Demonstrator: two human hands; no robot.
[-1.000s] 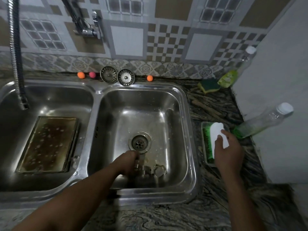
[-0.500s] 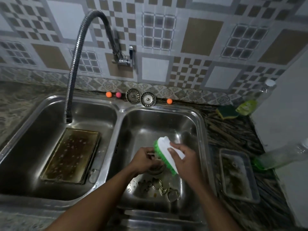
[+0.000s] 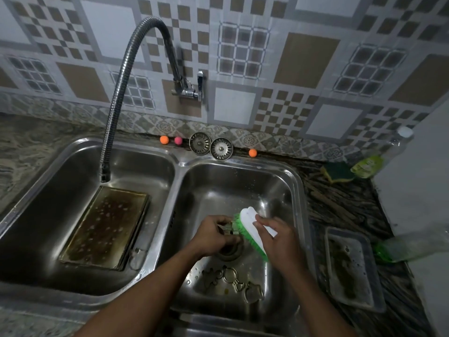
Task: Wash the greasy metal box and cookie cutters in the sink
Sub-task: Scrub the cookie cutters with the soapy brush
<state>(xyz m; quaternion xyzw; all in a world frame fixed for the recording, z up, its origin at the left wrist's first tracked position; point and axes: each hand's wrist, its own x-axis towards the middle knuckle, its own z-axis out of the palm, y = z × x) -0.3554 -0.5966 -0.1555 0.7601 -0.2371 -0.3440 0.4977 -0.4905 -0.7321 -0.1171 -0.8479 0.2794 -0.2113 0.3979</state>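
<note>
No writing reads; the green label on the far bottle [image 3: 366, 164] is a blur. Left hand [image 3: 213, 233] pinches one cookie cutter [image 3: 228, 229] in curled fingers. Right hand [image 3: 277, 239] grips the green scrub brush [image 3: 251, 223], fingers curled over its white back, bristles touching that cutter. Nearer than the fingers, at least three loose cutters [image 3: 233, 280] lie on the basin floor; room lies beyond the fingertips. Left of them, one greasy metal box [image 3: 107, 227] lies beside the divider [image 3: 170, 203]. Two strainers [image 3: 210, 145], three balls [image 3: 164, 139].
</note>
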